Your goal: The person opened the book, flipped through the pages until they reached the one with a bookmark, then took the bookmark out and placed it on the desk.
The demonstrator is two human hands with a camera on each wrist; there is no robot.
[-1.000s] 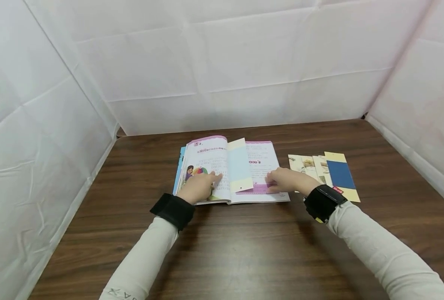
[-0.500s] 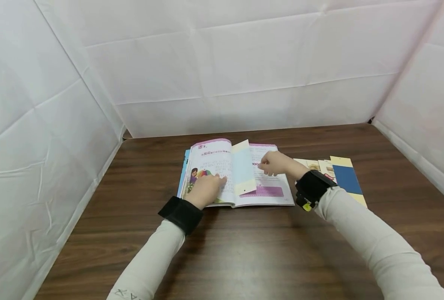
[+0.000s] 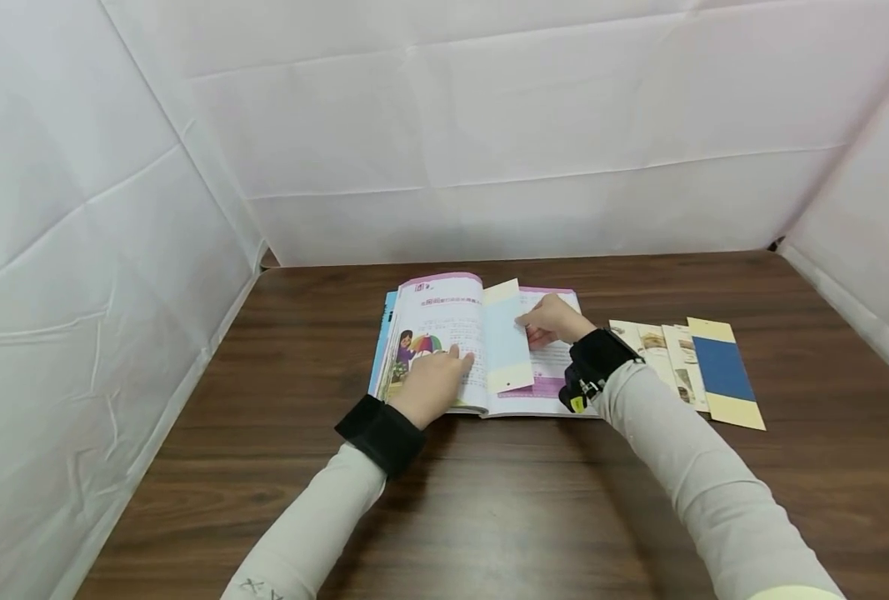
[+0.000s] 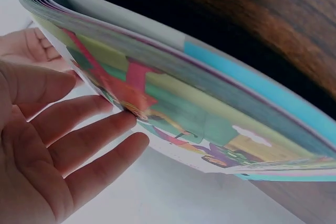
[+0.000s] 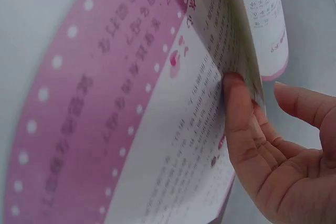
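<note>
Head view: left hand rests flat-fingered on the open book, apparently pinning the left page, bookmark between the hands; left wrist view: fingers straight against the page; right wrist view: right hand pinches the right page's edge, lifting it.

A staged recording booth rather than a lived-in room: a dark wood-grain table is enclosed at the back and on both sides by creased white sheeting that hides all surroundings. The only furnishings are reading materials, namely an open illustrated children's book and a row of bookmarks laid side by side on the table to its right. The black wrist straps worn over the person's pale sleeves likewise mark a data-collection setup.
</note>
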